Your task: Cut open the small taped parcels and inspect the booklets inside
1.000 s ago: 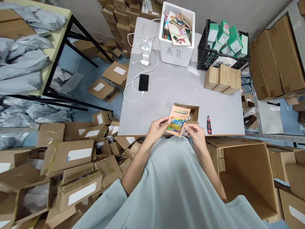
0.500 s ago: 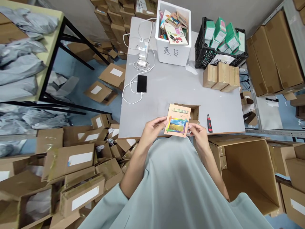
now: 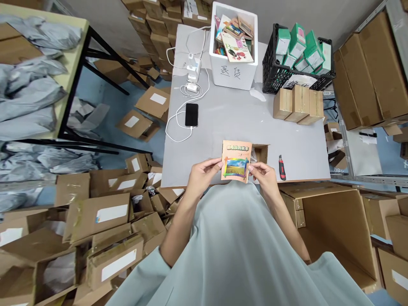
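Note:
A thin orange booklet (image 3: 236,148) with a wheat-field picture on its cover is held up between both hands, its front facing me. My left hand (image 3: 204,175) pinches its left edge between thumb and fingers. On the opposite edge, my right hand (image 3: 263,174) grips it the same way. Behind the booklet, partly hidden, a small open cardboard box (image 3: 262,153) lies on the grey table (image 3: 229,114). A red and black box cutter (image 3: 281,167) rests to the right of my right hand.
A white foam box (image 3: 233,76) of booklets stands at the back, beside a black crate (image 3: 270,63) of green-white boxes. Small brown boxes (image 3: 300,104) sit before the crate. A phone (image 3: 191,114) with cable lies left. A large open carton (image 3: 338,229) stands at right; opened boxes (image 3: 111,212) heap at left.
The booklet has turned slightly and sits more upright, shifted a little left relative to the small box, showing more of the box's inside. Both hands keep their hold. The view has shifted slightly.

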A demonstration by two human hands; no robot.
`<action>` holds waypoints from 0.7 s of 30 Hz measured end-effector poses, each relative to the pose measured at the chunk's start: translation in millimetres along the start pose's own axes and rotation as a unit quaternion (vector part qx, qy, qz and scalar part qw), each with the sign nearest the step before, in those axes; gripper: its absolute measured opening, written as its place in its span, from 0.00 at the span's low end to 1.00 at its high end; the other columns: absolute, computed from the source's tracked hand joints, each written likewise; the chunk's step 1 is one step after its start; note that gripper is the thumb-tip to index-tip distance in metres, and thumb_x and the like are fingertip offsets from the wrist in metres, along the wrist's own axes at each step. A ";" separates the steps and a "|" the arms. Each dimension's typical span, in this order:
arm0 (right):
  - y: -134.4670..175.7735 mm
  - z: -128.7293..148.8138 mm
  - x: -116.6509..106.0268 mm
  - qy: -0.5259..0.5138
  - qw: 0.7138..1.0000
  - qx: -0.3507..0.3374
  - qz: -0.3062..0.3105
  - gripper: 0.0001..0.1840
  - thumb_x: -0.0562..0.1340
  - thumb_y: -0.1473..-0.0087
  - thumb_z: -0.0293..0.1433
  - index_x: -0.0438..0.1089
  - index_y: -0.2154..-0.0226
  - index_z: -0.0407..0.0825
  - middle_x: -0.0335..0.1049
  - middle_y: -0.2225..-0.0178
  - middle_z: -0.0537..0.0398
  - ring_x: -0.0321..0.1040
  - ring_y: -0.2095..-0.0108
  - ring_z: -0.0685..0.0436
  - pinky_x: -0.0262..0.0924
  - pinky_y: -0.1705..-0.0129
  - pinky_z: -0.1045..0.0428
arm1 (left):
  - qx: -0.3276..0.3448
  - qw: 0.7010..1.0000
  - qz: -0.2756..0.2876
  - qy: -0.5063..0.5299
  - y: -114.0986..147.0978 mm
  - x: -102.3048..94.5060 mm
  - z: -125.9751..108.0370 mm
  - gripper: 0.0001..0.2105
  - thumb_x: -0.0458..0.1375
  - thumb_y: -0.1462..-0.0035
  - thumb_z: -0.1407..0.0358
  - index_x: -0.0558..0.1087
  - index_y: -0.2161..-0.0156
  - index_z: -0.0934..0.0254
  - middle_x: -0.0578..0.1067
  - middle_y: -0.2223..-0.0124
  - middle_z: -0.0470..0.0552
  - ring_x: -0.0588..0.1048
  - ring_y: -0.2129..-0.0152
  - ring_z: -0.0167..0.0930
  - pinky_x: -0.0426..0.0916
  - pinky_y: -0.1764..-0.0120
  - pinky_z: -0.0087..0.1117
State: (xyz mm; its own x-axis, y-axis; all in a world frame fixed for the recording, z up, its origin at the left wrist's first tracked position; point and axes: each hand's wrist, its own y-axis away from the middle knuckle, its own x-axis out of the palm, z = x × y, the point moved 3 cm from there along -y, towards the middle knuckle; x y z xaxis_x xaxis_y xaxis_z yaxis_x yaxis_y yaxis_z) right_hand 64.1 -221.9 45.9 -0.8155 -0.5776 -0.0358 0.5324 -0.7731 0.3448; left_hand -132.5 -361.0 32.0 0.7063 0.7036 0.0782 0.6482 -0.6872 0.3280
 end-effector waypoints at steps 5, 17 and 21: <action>-6.7 -3.2 5.7 0.010 1.000 -0.019 -0.021 0.23 0.78 0.52 0.53 0.80 0.66 0.52 0.82 0.64 0.51 0.77 0.64 0.41 0.72 0.66 0.49 | 0.018 1.000 0.007 -0.009 -2.6 6.6 -2.9 0.25 0.77 0.50 0.43 0.88 0.57 0.62 0.87 0.55 0.57 0.85 0.56 0.40 0.81 0.50 0.39; 7.5 10.5 33.7 0.133 0.985 -0.091 -0.059 0.19 0.74 0.44 0.48 0.75 0.63 0.52 0.80 0.61 0.52 0.78 0.60 0.41 0.76 0.61 0.47 | 0.081 0.994 0.031 -0.072 13.4 37.4 -12.2 0.16 0.72 0.42 0.50 0.87 0.59 0.60 0.86 0.60 0.55 0.83 0.61 0.40 0.80 0.59 0.37; 13.1 12.1 38.7 0.145 0.980 -0.116 -0.072 0.17 0.72 0.42 0.47 0.75 0.62 0.53 0.78 0.60 0.52 0.77 0.61 0.42 0.76 0.60 0.47 | 0.092 0.993 0.024 -0.071 14.2 38.3 -14.0 0.14 0.72 0.42 0.52 0.85 0.60 0.60 0.85 0.58 0.54 0.82 0.58 0.39 0.78 0.53 0.36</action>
State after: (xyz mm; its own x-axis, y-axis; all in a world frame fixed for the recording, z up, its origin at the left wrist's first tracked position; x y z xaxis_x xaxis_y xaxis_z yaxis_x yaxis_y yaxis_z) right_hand 36.8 -251.2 60.3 -0.8051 -0.4828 -0.3446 0.4818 -0.8711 0.0947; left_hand -100.2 -341.2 52.8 0.7615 0.6465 -0.0478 0.6455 -0.7494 0.1476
